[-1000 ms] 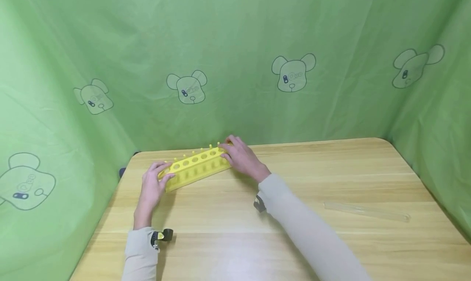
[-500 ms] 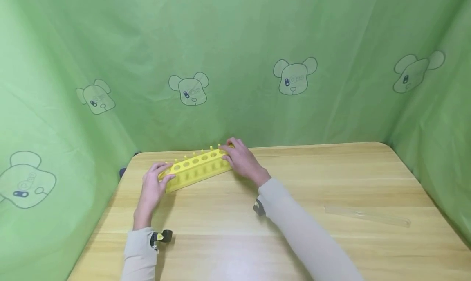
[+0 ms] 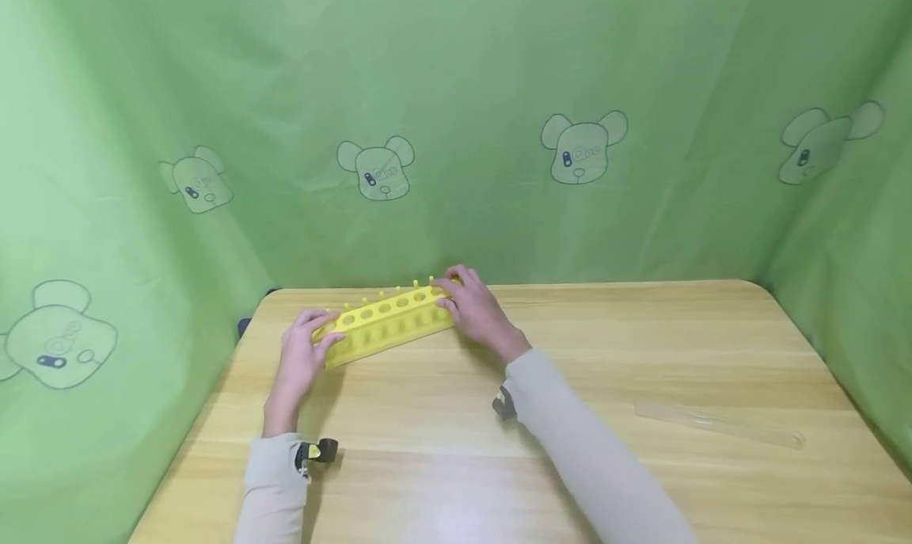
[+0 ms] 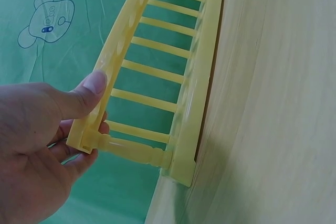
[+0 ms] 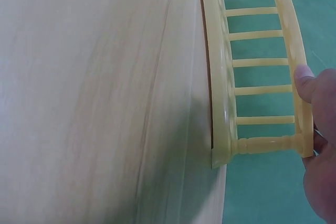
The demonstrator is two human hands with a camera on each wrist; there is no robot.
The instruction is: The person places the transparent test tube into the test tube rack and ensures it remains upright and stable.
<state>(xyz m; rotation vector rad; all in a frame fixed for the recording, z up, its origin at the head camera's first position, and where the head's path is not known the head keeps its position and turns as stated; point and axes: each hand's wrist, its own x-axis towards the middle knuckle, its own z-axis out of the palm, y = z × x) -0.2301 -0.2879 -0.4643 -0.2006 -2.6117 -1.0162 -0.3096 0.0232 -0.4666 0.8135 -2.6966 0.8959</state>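
Note:
A yellow test tube rack (image 3: 388, 322) with a row of round holes stands at the far left of the wooden table (image 3: 570, 465). My left hand (image 3: 305, 354) grips its near-left end, thumb on the top plate. In the left wrist view that thumb (image 4: 86, 94) presses the top plate of the rack (image 4: 157, 72). My right hand (image 3: 476, 310) grips the far-right end. In the right wrist view the right hand's thumb (image 5: 310, 85) pinches the top plate of the rack (image 5: 252, 93). The holes hold no tubes.
A clear glass test tube (image 3: 720, 425) lies on its side on the table at the right. Green cloth printed with bear heads (image 3: 456, 132) walls in the table at the back and on both sides.
The rack and both hands have shifted slightly to the right in the head view, mostly with the camera. The grips on both ends are the same.

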